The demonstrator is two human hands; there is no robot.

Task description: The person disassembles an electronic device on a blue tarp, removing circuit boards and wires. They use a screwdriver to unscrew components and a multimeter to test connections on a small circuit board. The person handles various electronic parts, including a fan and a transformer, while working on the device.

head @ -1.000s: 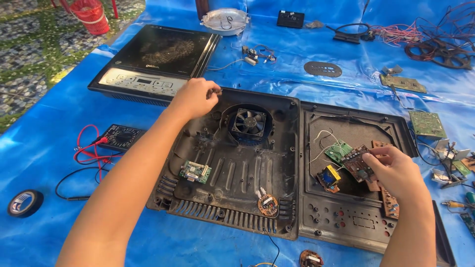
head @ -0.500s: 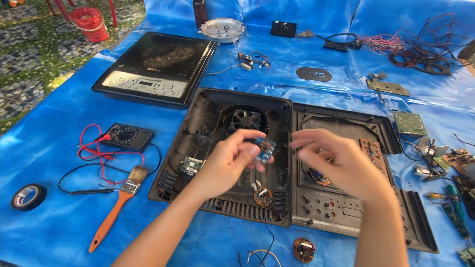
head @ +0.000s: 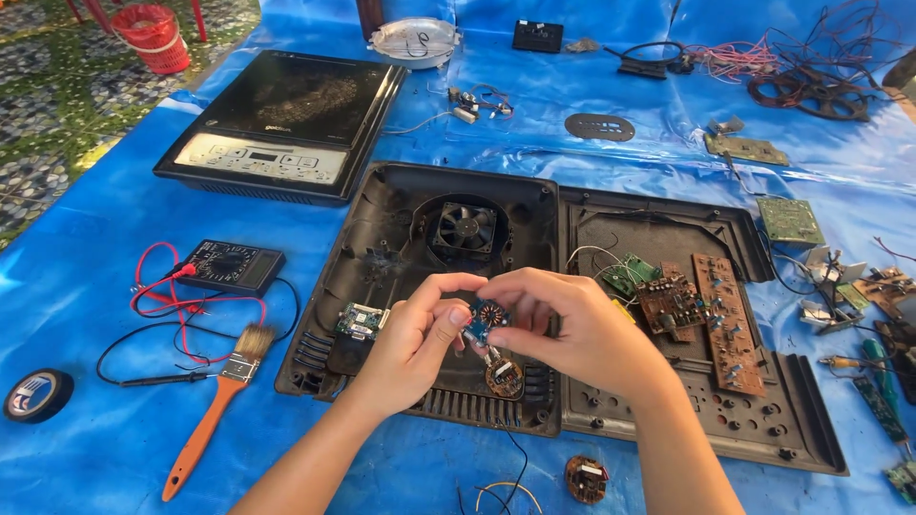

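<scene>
My left hand (head: 415, 339) and my right hand (head: 563, 324) meet above an opened black cooker base (head: 382, 257), and together they pinch a small blue circuit board (head: 485, 319) between fingertips. Just below the board a small copper coil (head: 503, 377) lies on the base. A cooling fan (head: 467, 227) sits in the base's upper middle. A small green board (head: 360, 319) rests left of my left hand. On the second black shell (head: 763, 420) to the right lie brown circuit boards (head: 711, 310).
A whole black induction cooker (head: 286, 124) stands at the back left. A multimeter (head: 229, 265) with red and black leads, an orange-handled brush (head: 215, 410) and a tape roll (head: 36, 395) lie left. Loose boards, wires and tools cover the blue tarp (head: 76, 277) at right.
My left hand came back from the base's far edge and my right hand moved left from the right shell; both now meet over the base holding the blue board. The camera view shifted.
</scene>
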